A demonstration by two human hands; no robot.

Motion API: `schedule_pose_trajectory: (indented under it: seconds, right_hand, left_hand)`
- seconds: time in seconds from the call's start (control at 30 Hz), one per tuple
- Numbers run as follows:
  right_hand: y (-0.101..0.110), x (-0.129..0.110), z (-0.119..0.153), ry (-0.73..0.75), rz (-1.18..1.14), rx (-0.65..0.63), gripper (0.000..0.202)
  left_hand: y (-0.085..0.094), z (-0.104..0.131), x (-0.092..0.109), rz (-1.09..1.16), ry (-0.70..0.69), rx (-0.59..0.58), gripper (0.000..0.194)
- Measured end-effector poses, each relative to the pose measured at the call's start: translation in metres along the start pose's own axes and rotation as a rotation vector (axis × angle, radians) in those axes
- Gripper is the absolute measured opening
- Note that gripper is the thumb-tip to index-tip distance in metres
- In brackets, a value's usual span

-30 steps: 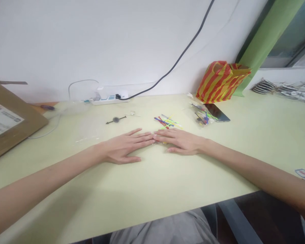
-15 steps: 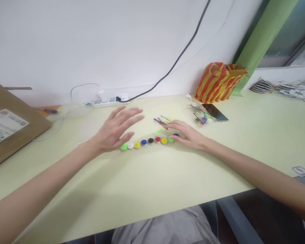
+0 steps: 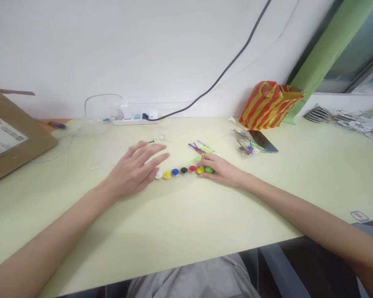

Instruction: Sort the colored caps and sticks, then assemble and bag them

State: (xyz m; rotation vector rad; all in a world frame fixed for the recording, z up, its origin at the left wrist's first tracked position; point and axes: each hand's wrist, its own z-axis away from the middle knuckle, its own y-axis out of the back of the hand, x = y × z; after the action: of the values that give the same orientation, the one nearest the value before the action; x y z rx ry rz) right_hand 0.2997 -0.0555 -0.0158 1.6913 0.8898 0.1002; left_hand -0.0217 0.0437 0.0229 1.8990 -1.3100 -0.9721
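The left hand (image 3: 138, 167) is held with its fingers loosely spread, and its thumb is just beside a small round piece with white top (image 3: 159, 175); whether they touch, I cannot tell. From this thumb a curved row of small round pieces with coloured tops (image 3: 183, 170) goes along the pale yellow-green table (image 3: 186, 219) to the right hand (image 3: 217, 169). The right hand is bent, its fingers and thumb on both sides of a small round piece with yellow top (image 3: 200, 170); if they pinch it, I cannot tell. A small round piece with green top (image 3: 209, 169) is under the arch of the same hand. Just beyond its fingers lie thin coloured plastic sticks (image 3: 196, 147). Farther beyond this hand, to its right, is a clear plastic bag with coloured parts (image 3: 249, 145).
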Motion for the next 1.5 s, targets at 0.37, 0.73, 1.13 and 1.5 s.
schedule_pose_trajectory:
  seconds: [0.37, 0.73, 1.13, 1.5]
  right_hand:
    - [0.005, 0.007, 0.006, -0.051, -0.085, -0.025, 0.045]
    - [-0.001, 0.001, -0.035, 0.019, 0.254, 0.142, 0.028]
    - [-0.049, 0.039, -0.217, -0.252, 0.234, -0.036, 0.024]
    - [0.016, -0.021, -0.105, -0.347, -0.41, 0.235, 0.028]
  left_hand:
    - [-0.002, 0.0, -0.002, 0.022, 0.02, -0.002, 0.056]
    - [-0.01, 0.024, -0.045, 0.024, 0.377, 0.087, 0.044]
    - [-0.011, 0.028, -0.043, 0.04, 0.406, 0.079, 0.05]
    - [-0.006, -0.015, -0.002, 0.429, 0.618, 0.116, 0.045]
